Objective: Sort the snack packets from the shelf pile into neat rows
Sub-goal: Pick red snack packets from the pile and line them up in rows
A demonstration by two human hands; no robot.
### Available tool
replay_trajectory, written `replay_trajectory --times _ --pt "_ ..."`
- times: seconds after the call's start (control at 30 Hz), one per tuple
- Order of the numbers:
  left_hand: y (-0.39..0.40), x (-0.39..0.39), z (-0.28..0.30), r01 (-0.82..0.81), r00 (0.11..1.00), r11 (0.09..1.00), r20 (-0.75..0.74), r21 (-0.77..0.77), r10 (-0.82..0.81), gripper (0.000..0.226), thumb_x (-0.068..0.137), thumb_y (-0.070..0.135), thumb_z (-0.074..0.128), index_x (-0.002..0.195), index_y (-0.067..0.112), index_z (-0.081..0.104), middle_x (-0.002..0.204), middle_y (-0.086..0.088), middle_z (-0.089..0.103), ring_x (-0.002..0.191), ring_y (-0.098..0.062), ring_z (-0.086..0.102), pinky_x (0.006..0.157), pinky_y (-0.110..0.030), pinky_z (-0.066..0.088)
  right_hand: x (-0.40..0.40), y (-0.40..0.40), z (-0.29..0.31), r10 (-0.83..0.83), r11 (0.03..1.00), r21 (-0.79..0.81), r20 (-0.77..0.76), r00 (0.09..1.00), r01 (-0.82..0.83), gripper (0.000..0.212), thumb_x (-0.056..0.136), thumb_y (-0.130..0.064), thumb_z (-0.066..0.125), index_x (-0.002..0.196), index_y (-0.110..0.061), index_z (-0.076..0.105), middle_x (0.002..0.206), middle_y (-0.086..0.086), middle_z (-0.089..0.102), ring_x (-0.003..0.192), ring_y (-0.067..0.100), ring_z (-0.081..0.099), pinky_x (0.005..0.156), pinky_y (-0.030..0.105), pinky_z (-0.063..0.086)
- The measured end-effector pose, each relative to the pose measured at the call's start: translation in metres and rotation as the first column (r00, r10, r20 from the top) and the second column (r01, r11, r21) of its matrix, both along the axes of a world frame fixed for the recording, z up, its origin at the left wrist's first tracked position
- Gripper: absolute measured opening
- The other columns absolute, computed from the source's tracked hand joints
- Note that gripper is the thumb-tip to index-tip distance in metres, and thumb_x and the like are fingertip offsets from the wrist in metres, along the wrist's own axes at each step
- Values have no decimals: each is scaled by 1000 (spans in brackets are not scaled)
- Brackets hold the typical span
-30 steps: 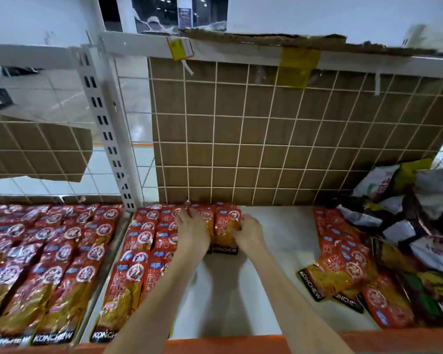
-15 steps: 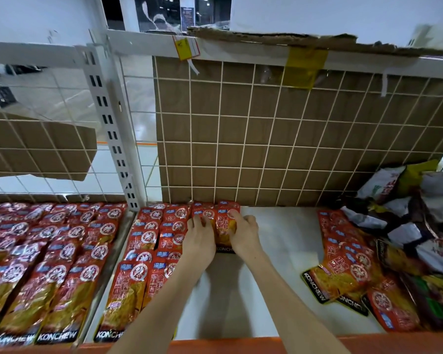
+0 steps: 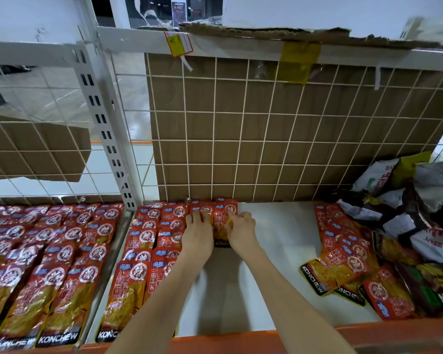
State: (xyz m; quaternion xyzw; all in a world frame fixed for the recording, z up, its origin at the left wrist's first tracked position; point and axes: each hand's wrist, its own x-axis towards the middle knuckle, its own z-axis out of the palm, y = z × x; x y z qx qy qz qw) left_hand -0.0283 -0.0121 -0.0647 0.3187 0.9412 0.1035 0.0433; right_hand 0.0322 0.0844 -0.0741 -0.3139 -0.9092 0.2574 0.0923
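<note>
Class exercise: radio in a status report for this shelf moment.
Both hands, left and right, flat on rear packet. Unsorted pile waits right. Nothing blocking.

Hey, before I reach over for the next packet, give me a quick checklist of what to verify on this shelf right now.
1. Packet at the back lies flat against the grid wall: ok.
2. Both hands free to let go: left hand and right hand rest on the packets with fingers spread: ok.
3. New row lines up with the finished rows beside it: ok.
4. Bare shelf left for more rows: ok.
5. Red packets waiting in the loose pile on the right: ok.
6. Pile holds only matching packets: not ok, other bags are mixed in.
</note>
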Motion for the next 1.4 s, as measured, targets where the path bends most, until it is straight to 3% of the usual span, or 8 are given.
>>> replay_trajectory --times 0.3,0.43,0.63,0.73,0.93,1.13,1.3,1.4 --pt "3 -14 7 60 998 994 0 -93 -60 48 97 17 44 140 2 30 142 -18 35 131 -34 31 107 -38 32 1 -4 9 17 999 -37 74 997 -14 46 101 -17 38 146 -16 29 137 17 31 123 32 34 103 32 33" --pt "8 -14 21 107 993 992 -40 -69 -110 42 97 28 44 131 3 44 132 -17 44 126 -31 39 105 -37 33 26 5 24 19 986 -168 -29 999 -23 37 98 -16 44 134 -9 49 133 15 44 123 25 41 101 25 32" --pt "62 57 31 352 926 926 92 139 -366 41 92 36 51 123 8 55 123 -12 55 117 -28 50 96 -34 41 130 37 37 -229 965 -171 -192 955 197 28 96 -12 49 123 -10 58 116 3 55 102 15 54 84 16 38" --pt "92 104 36 461 863 871 141 171 -485 42 91 36 54 122 9 56 123 -12 57 117 -28 51 93 -34 42 188 55 41 -393 919 -82 -240 887 385 19 94 -10 53 109 -8 64 101 6 63 96 22 59 77 20 40" --pt "130 163 28 615 776 785 117 77 -620 47 91 33 54 128 9 41 125 -15 48 114 -33 50 93 -39 41 266 78 36 -645 764 74 69 761 641 16 92 -11 49 95 -5 63 100 14 65 98 31 61 78 32 44" --pt "143 176 15 622 775 782 106 45 -623 54 91 17 50 139 4 28 130 -22 41 117 -38 46 96 -42 41 293 95 41 -423 901 57 336 842 430 45 95 -6 39 136 -21 48 131 14 42 119 32 48 100 34 40" --pt "149 175 18 580 800 812 146 64 -582 53 90 18 53 135 1 32 132 -23 42 120 -38 43 98 -43 39 289 106 38 -400 906 81 489 775 416 39 95 -5 38 131 -14 50 138 14 33 111 31 52 92 34 45" --pt "146 176 16 555 805 824 180 109 -566 58 90 23 57 136 1 31 134 -22 38 121 -38 40 99 -45 39 285 100 30 -443 885 94 475 760 457 50 94 2 36 139 -18 43 144 12 25 120 33 44 100 38 42"
